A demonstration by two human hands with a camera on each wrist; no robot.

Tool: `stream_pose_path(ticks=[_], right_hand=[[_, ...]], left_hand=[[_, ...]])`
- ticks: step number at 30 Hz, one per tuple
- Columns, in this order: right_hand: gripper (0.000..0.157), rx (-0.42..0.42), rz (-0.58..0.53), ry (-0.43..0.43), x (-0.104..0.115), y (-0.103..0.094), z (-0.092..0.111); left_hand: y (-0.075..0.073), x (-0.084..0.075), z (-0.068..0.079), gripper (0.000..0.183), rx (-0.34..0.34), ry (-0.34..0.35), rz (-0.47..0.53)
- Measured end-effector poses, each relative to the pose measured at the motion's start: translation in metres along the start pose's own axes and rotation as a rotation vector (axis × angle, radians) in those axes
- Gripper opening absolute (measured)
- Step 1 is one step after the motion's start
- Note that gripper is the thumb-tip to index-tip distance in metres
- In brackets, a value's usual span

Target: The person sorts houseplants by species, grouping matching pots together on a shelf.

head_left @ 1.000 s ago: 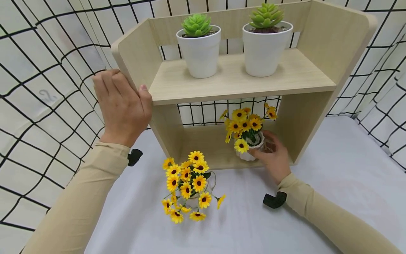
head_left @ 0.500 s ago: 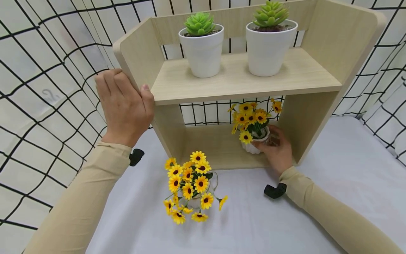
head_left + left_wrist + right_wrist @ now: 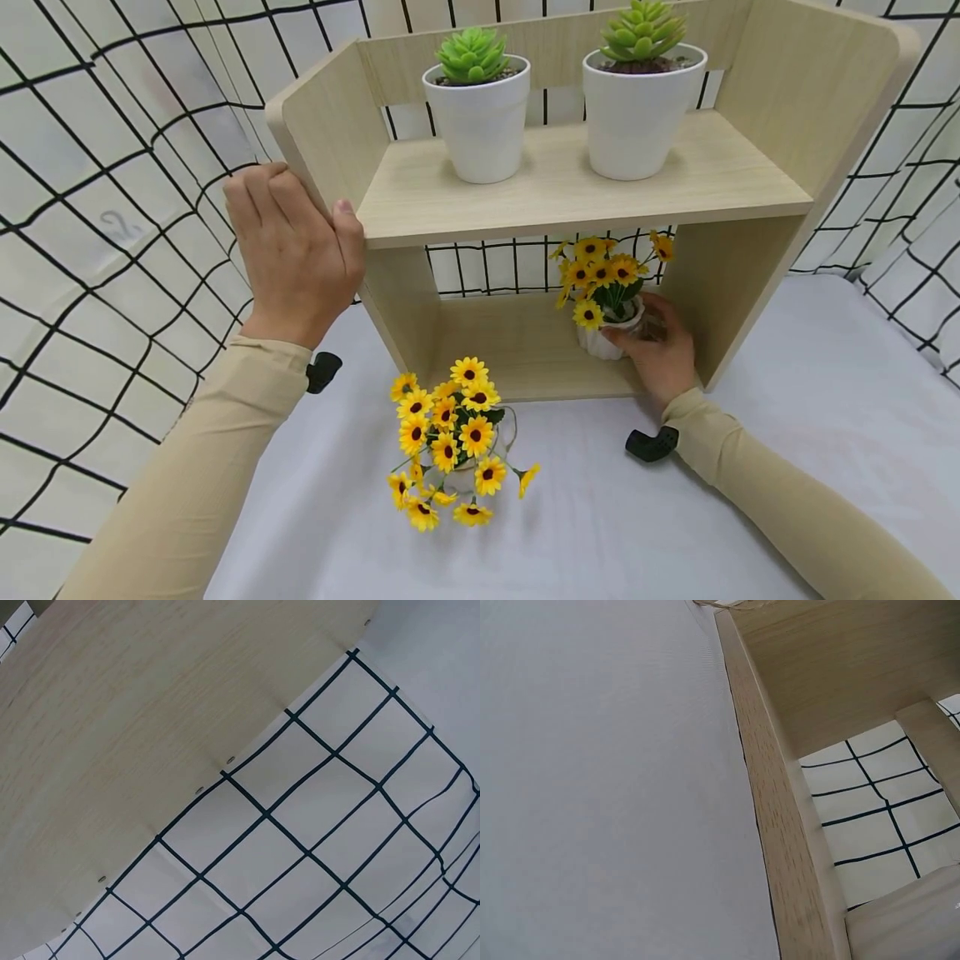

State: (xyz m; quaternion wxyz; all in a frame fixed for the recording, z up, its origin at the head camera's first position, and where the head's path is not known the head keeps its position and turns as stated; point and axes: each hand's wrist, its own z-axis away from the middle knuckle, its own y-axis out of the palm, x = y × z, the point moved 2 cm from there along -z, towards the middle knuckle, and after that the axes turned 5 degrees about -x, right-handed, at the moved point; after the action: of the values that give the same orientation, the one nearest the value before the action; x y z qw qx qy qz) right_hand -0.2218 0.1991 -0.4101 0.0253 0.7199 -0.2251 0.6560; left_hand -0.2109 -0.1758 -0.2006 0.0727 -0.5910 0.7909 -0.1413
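Observation:
My left hand (image 3: 294, 254) grips the left side panel of a light wooden shelf (image 3: 555, 204), its thumb on the front edge. The left wrist view shows the panel's outer face (image 3: 150, 742). Inside the lower compartment, towards the right, my right hand (image 3: 662, 354) holds a small white pot of yellow sunflowers (image 3: 597, 342) by its right side. The pot stands upright near the compartment floor; whether it touches cannot be told. In the right wrist view the shelf's bottom board (image 3: 780, 825) shows, but the fingers do not.
A second pot of sunflowers (image 3: 476, 435) stands on the white cloth (image 3: 570, 517) before the shelf. Two white pots with green succulents, a left one (image 3: 480, 125) and a right one (image 3: 637, 121), stand on the upper shelf. Black wire mesh (image 3: 97, 275) surrounds the area.
My right hand has moved the sunflower pot rightward and deeper into the lower compartment. The left hand keeps its grip on the side panel. The view has shifted slightly.

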Motion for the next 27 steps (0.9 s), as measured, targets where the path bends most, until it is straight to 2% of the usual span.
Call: stream_pose_path(ticks=[6,14,20,23,27], right_hand=[[0.079,-0.005,-0.02,0.04,-0.001,0.003,-0.002],[0.081,-0.005,-0.031,0.037,-0.003,0.003,-0.004],[0.086,0.051,-0.028,0.043,-0.002,-0.002,0.0],[0.087,0.074,-0.011,0.025,-0.002,-0.004,0.005],[0.084,0.061,-0.006,-0.022,-0.001,-0.006,0.014]], left_hand=[[0.002,0.0,0.0,0.038,-0.023,-0.004,0.009],[0.002,-0.001,0.0,0.037,-0.035,-0.002,0.013],[-0.001,-0.002,0.0,0.04,0.008,0.003,-0.006],[-0.002,-0.001,0.0,0.04,0.025,0.0,-0.004],[-0.002,-0.001,0.0,0.04,0.023,-0.006,0.008]])
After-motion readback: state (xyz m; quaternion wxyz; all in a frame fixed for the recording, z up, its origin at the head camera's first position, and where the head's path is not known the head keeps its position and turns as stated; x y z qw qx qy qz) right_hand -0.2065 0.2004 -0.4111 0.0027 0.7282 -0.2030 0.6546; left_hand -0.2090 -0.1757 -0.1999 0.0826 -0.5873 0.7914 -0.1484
